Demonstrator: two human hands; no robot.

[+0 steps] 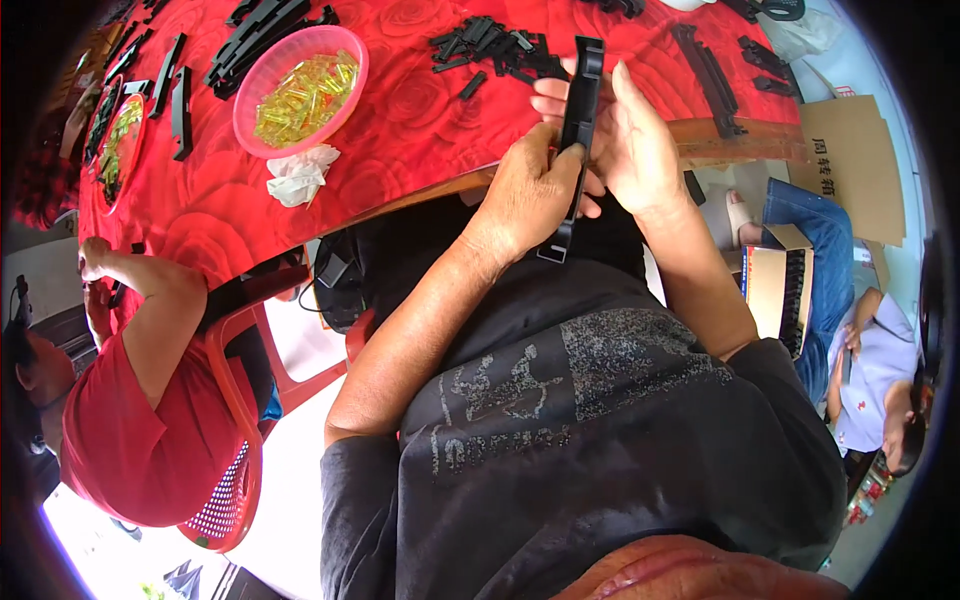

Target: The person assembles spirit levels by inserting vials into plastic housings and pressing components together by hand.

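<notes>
My left hand [525, 190] is closed around a long, narrow black plastic strip [583, 90], its thumb pressed on the strip's face. The strip stands nearly lengthwise in front of my body, its far end over the table's edge, and has small recesses along it. Beside it, my right hand [640, 145] is open, thumb stretched up and apart. Its fingers reach behind the strip, and some tips show on the left side; whether they touch it I cannot tell. Beyond lies a pile of small black plastic pieces [485, 45].
The table wears a red rose-patterned cloth [420, 130]. On it stand a pink bowl [243, 125] of yellow transparent pieces, a crumpled white tissue [300, 172] and more black strips [181, 112]. A person in red [160, 430] sits left; another [875, 370] is at right, near cardboard boxes [850, 165].
</notes>
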